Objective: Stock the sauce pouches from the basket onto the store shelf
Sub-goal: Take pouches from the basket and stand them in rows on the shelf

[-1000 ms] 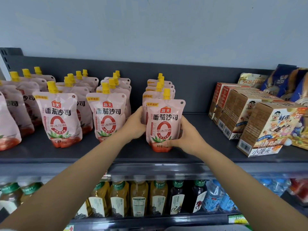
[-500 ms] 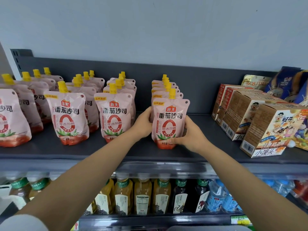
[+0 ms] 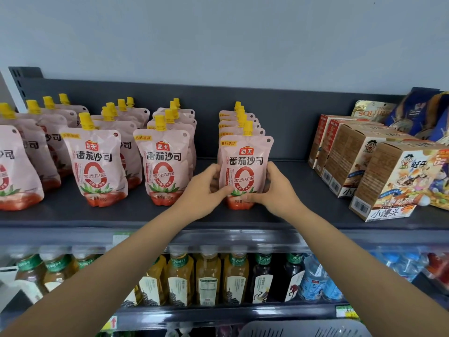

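Glossy spouted pouch [image 3: 245, 166] on matte shelf [image 3: 306, 207] between left hand [image 3: 202, 192], right hand [image 3: 279, 193]

front pouch [image 3: 245, 164]: pale pink, yellow cap, red ring, dark lettering, red tomato band at base
other pouches [image 3: 97, 164]: same pink, same print
shelf [image 3: 303, 210]: dark grey
boxes [image 3: 393, 181], shelf's right end: brown card, cartoon print; rear ones red
bottles [image 3: 209, 278]: amber or dark, green neck bands
basket [image 3: 303, 329]: grey, slotted

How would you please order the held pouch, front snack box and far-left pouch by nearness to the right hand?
1. Held pouch, touching the right hand.
2. Front snack box, to its right.
3. Far-left pouch, at the frame's left edge.
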Available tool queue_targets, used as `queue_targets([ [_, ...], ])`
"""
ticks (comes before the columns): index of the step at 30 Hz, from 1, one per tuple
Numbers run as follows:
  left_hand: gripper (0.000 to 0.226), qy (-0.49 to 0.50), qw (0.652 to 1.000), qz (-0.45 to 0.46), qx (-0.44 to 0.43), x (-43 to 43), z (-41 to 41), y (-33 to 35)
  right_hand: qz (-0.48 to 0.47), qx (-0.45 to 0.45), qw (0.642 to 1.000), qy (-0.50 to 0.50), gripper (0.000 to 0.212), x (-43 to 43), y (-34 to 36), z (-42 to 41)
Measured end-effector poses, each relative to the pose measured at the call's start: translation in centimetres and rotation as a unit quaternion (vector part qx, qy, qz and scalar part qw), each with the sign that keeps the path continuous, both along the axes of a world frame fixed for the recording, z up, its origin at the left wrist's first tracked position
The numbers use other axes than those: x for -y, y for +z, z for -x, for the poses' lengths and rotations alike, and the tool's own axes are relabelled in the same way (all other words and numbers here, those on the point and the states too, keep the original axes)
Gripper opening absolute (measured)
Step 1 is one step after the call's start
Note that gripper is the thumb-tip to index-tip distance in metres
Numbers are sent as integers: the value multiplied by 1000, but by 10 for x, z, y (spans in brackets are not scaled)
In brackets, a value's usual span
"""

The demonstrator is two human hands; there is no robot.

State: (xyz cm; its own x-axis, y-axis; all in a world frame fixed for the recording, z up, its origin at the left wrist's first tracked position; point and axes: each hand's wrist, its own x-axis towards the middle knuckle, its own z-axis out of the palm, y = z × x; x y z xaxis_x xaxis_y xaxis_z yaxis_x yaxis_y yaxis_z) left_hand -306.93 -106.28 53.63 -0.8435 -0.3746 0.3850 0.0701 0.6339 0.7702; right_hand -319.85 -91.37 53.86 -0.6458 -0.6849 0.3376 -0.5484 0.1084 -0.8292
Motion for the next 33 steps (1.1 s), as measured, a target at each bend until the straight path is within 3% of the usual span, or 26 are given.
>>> queue_targets([
  [15,38,37,998,33,25,-2,0,0,-10,-13,1000,-24,65,3,-6,-5],
  [25,58,96,992,85,5,-16,-51,10,23,-31,996,-83,89,-4,7,-16],
  [29,53,136,983,123,-25,-10,-86,19,111,-139,971,-160,79,-9,15,-40],
  [33,55,229,956,159,-86,15,-120,23,160,-259,948,-98,49,4,28,-83],
])
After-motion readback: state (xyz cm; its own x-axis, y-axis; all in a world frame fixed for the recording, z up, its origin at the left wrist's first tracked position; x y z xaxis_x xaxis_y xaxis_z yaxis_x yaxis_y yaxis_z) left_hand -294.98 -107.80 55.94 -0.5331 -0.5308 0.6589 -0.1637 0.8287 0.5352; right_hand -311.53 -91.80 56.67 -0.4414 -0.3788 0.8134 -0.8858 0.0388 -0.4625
